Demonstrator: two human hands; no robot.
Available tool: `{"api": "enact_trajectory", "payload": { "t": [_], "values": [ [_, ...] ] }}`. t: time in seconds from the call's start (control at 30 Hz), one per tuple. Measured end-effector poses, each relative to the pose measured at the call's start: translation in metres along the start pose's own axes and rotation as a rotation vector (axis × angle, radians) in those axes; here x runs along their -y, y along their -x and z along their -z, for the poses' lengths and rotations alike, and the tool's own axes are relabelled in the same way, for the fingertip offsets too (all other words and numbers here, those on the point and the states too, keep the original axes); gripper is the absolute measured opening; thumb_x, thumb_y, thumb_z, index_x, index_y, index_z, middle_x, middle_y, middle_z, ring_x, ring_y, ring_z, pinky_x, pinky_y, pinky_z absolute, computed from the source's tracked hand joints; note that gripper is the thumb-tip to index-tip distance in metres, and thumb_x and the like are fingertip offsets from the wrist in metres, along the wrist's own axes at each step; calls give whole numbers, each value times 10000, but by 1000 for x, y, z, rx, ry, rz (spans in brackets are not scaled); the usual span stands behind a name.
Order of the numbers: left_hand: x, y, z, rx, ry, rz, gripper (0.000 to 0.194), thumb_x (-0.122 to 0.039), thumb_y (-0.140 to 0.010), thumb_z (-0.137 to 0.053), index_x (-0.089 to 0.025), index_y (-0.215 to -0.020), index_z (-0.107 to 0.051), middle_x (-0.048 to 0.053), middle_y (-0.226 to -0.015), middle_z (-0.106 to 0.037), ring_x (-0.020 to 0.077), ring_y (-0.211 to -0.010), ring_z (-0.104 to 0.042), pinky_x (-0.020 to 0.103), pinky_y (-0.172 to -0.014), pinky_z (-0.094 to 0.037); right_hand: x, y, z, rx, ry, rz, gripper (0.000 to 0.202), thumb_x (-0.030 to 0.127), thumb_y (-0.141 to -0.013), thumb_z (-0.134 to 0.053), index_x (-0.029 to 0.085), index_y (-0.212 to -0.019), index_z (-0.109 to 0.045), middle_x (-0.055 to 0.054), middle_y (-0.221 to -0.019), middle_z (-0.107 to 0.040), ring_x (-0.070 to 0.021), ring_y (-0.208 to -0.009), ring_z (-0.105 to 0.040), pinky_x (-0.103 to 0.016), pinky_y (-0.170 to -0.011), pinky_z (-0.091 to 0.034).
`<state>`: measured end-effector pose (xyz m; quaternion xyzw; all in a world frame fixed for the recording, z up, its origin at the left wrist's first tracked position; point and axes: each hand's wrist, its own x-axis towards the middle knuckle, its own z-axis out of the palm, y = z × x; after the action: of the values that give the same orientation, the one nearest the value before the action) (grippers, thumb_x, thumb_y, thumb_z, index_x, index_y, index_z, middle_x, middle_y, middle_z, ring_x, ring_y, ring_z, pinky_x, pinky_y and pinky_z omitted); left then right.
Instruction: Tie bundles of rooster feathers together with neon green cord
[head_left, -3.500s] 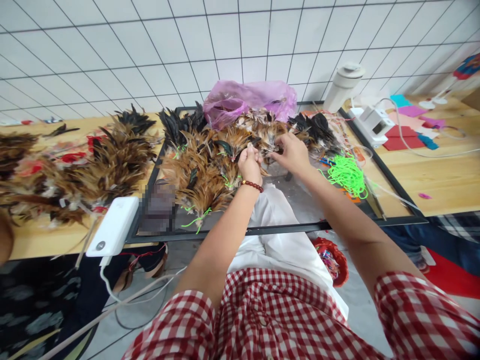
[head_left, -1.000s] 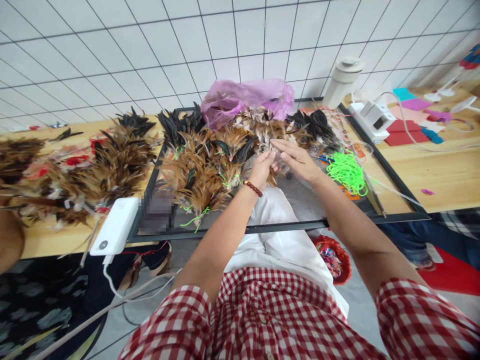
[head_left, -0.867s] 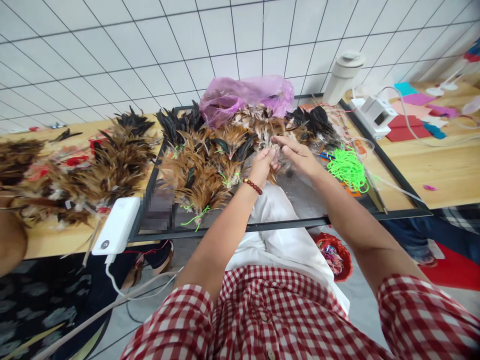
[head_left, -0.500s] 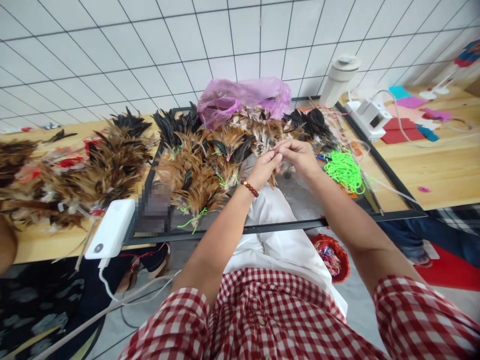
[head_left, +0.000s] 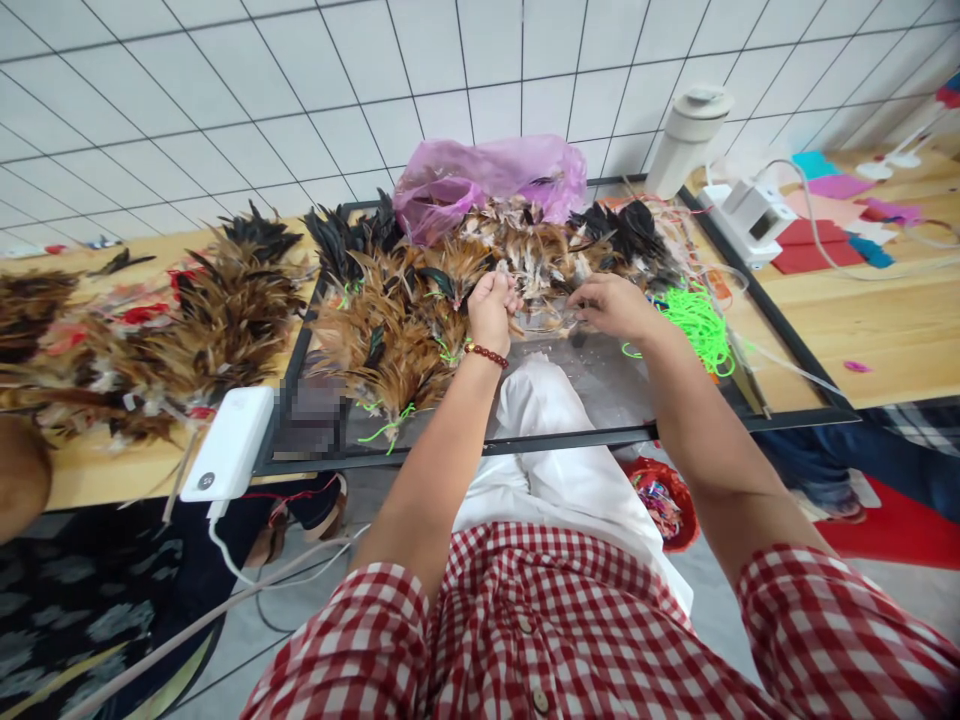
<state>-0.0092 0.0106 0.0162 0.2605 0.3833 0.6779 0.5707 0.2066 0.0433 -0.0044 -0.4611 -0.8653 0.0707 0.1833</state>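
Note:
My left hand (head_left: 493, 305), with a bead bracelet at the wrist, is closed with its fingers bent together over the brown feathers; what it pinches is too small to make out. To its right, my right hand (head_left: 611, 305) is apart from it, over the near edge of the loose pale feathers (head_left: 536, 255). Its fingers are partly bent, and their tips blend into the feathers. Bundles of brown feathers (head_left: 405, 375), some tied with green string, lie left of my hands. A heap of bright green string (head_left: 694, 325) lies right of my right hand.
A black-edged frame (head_left: 570, 438) surrounds the work area. Behind are a pink plastic bag (head_left: 495, 175) and a white bottle (head_left: 686, 140). A power bank (head_left: 229, 440) with a cable sits at left, near another person's arm. A red basket (head_left: 664, 505) stands below.
My hands, which were together, have parted. My left hand has moved left and my right hand slightly right. The view has shifted a little.

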Motion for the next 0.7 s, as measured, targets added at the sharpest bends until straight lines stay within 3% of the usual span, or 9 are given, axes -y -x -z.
{"api": "enact_trajectory", "payload": {
  "t": [0.13,0.23,0.47,0.57,0.7],
  "values": [
    [3,2,-1,40,-74,0,397,-430,-949,-695,-191,-687,-517,-85,-507,-337,46,-449,-347,170,-542,-414,3,-1,0,61,33,24,247,220,-836,-624,193,-964,-834,-106,-997,-771,-264,-951,-679,-350,-833,-481],
    [8,1,-1,59,-204,-35,394,-444,-945,-691,-196,-682,-533,-80,-508,-378,56,-464,-378,180,-567,-425,8,0,3,20,8,49,257,205,-859,-581,188,-918,-831,-103,-935,-775,-255,-898,-687,-346,-800,-476],
    [17,7,5,173,-869,-353,229,-316,-954,-648,-211,-751,-670,10,-766,-712,161,-772,-639,259,-774,-473,30,-1,8,-96,-105,157,288,219,-903,-546,184,-988,-819,-103,-922,-778,-240,-853,-684,-346,-786,-476],
    [21,11,7,199,-1015,-355,199,-262,-962,-617,-221,-777,-678,2,-709,-689,172,-723,-622,268,-747,-444,38,-1,7,-149,-163,106,266,244,-901,-559,175,-965,-807,-99,-917,-778,-235,-835,-683,-345,-778,-478],
    [26,11,6,271,-984,-337,253,-229,-972,-595,-212,-725,-647,-15,-629,-615,156,-666,-578,261,-724,-417,43,-2,4,-213,-195,24,226,246,-883,-580,186,-900,-798,-80,-869,-769,-224,-793,-677,-347,-753,-474]
  ]
}}
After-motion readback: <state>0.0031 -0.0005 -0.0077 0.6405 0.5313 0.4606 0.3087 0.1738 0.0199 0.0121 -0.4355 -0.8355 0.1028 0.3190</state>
